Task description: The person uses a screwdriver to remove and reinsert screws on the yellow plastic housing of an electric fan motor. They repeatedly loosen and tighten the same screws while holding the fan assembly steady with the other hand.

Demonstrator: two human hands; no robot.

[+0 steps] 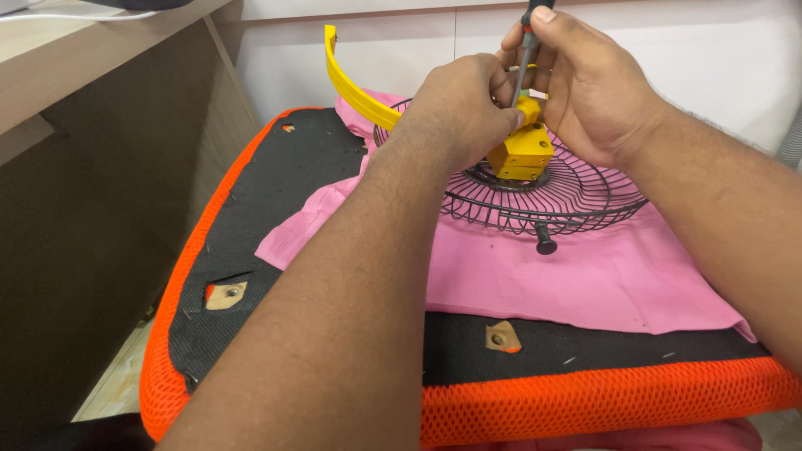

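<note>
At the far left a brown wooden cabinet side (pixel 92 209) stands close beside the upturned seat pad with black mesh underside and orange mesh rim (pixel 276 167), leaving only a narrow strip of floor there. A crumpled pink cloth (pixel 535 276) lies across the pad. On it rests the round black wire fan guard (pixel 576 196), with a short black knobbed peg (pixel 545 242) at its near edge. A curved yellow plastic arm (pixel 351 83) rises from the yellow plastic block (pixel 522 150) sitting on the guard's hub.

The left hand (pixel 455 104) is closed round the top of the block, steadying it. The right hand (pixel 581 75) is curled round a slim screwdriver with a grey shaft (pixel 521 75), its tip down at the block.

The tip could slip toward the left fingers, since they sit right beside it. The guard could slide on the loose cloth. Free room lies to the right and near side of the pad; the pale wall (pixel 668 42) closes the back.
</note>
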